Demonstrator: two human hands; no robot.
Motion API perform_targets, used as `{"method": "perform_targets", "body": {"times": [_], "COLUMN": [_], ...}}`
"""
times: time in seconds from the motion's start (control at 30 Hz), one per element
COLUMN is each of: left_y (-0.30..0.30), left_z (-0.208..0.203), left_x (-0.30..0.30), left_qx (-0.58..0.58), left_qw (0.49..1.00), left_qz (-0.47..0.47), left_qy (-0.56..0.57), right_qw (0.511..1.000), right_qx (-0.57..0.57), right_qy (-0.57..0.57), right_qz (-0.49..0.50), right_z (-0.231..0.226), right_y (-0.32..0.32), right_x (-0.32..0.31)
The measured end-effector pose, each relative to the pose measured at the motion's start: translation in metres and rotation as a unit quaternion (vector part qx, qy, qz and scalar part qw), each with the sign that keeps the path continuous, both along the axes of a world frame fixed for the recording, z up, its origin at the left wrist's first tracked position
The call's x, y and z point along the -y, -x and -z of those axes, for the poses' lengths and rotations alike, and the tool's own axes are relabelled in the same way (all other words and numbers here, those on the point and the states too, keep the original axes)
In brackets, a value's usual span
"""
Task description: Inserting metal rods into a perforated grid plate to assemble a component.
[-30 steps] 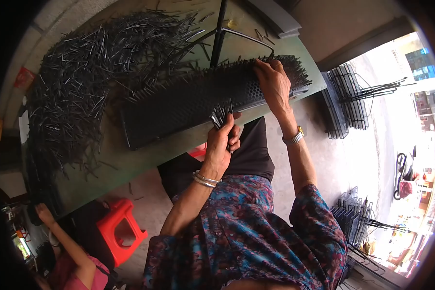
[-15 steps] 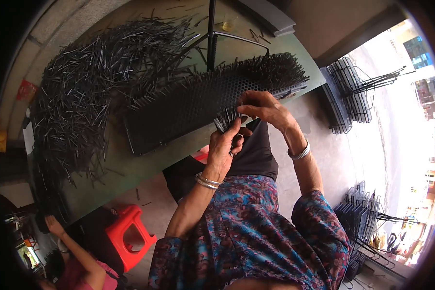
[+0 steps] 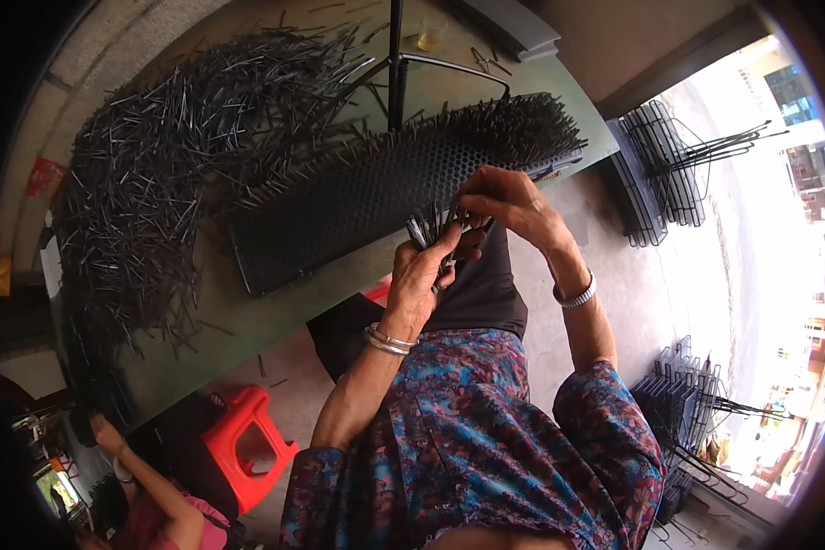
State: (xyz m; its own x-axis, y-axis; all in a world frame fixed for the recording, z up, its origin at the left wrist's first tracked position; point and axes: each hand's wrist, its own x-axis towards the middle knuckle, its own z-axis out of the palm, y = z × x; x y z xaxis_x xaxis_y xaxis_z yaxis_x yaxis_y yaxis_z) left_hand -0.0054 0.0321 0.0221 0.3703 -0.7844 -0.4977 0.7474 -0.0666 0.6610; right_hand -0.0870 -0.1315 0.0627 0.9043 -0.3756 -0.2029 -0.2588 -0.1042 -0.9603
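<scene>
A bundle of thin dark strips (image 3: pixel 419 231) fans out from my left hand (image 3: pixel 418 275), whose fingers are wrapped round it. Close against the bundle's right side, my right hand (image 3: pixel 513 206) has thumb and fingers pinched together. Whatever sits between those fingertips is too small to make out. Just beyond both hands lies a long black perforated board (image 3: pixel 321 215), tilted across the table. Many short black strips (image 3: pixel 527 130) stand upright in the holes at its right end and along its far edge. Its near left part shows bare holes.
A large loose heap of black strips (image 3: pixel 147 192) covers the left of the green table (image 3: pixel 220 344). A black upright post (image 3: pixel 396 73) and a glass (image 3: pixel 428 38) stand behind the board. A red stool (image 3: pixel 247 449) and another person's arm (image 3: pixel 147 472) are at lower left. Black wire racks (image 3: pixel 665 165) stand right.
My right hand has shifted slightly right, its fingertips still near the bundle. My left hand has barely moved and keeps hold of the strips.
</scene>
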Motion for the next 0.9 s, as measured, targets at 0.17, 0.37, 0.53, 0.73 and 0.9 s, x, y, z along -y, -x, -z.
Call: {"method": "perform_targets", "body": {"times": [0.17, 0.37, 0.53, 0.73, 0.9], "left_y": [-0.003, -0.001, -0.011, -0.005, -0.006], "left_z": [0.006, 0.011, 0.020, 0.032, 0.035], "left_x": [-0.001, 0.002, 0.004, 0.003, 0.006], "left_qx": [0.015, -0.007, -0.023, -0.087, -0.106], "left_qw": [0.999, 0.999, 0.998, 0.995, 0.993], "left_qz": [0.034, 0.014, -0.058, -0.020, -0.030], "left_qy": [0.034, 0.040, 0.016, 0.036, 0.038], "right_qw": [0.999, 0.998, 0.975, 0.885, 0.892], "right_qx": [-0.007, -0.014, 0.041, 0.078, 0.093], "right_qy": [0.030, 0.054, 0.165, 0.344, 0.328], "right_qz": [-0.009, -0.005, 0.140, 0.302, 0.297], "right_z": [-0.002, -0.004, -0.017, -0.004, 0.011], "right_y": [0.002, 0.007, 0.008, -0.005, -0.016], "right_x": [0.001, 0.004, 0.012, 0.029, 0.045]}}
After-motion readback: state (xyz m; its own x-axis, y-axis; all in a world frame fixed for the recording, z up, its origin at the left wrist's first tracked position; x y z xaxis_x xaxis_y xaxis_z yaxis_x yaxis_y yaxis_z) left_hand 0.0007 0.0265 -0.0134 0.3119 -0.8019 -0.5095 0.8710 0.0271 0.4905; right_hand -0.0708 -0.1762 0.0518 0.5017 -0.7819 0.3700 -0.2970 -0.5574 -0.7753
